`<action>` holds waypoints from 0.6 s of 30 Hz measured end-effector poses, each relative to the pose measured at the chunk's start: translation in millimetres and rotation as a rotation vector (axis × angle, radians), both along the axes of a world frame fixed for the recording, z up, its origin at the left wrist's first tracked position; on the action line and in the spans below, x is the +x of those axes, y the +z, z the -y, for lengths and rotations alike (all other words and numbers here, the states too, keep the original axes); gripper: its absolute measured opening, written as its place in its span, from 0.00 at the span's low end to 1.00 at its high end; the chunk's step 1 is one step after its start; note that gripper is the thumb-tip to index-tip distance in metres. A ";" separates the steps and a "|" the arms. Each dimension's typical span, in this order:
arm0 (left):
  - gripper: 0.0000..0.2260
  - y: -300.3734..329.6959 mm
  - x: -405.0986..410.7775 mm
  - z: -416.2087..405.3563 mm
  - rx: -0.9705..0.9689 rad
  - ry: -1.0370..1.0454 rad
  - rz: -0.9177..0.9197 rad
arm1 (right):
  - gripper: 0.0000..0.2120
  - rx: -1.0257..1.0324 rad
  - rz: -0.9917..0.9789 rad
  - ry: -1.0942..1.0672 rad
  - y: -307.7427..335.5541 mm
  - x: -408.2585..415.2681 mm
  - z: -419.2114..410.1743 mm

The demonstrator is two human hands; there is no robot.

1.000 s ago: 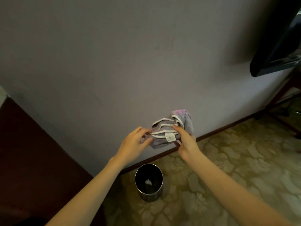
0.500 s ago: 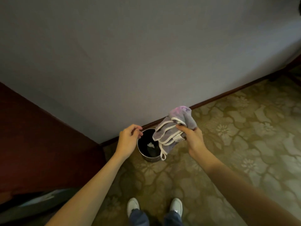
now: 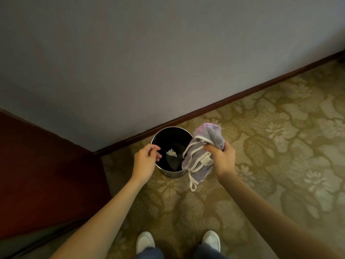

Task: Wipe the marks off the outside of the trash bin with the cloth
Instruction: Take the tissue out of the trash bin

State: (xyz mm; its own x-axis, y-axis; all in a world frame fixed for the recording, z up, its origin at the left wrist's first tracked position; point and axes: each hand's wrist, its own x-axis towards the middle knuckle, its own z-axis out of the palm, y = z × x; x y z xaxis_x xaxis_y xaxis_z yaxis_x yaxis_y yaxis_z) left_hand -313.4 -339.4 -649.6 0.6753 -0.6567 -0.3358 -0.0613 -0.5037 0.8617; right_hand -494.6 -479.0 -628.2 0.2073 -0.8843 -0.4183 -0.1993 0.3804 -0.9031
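Cloth [image 3: 200, 157] in right hand [image 3: 223, 159] over bin [image 3: 172, 172]

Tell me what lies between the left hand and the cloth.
In the head view, the trash bin's open dark mouth, a white scrap inside, lies between the left hand and the cloth.

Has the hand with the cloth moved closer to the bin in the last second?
Yes. The right hand has brought the cloth down from in front of the wall to the right edge of the bin.

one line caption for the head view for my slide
Right hand grips a purple cloth beside the open trash bin; left hand hovers at its rim.
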 end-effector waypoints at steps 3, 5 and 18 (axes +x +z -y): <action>0.10 -57.6 6.5 13.9 -0.039 -0.005 0.033 | 0.16 -0.109 0.033 0.027 -48.3 11.2 7.9; 0.10 -89.9 11.9 24.5 -0.086 0.047 0.039 | 0.17 -0.177 0.052 0.022 -75.1 17.0 14.5; 0.12 -186.8 19.0 86.5 -0.555 0.095 0.147 | 0.12 -0.526 0.327 -0.043 -172.3 50.1 51.7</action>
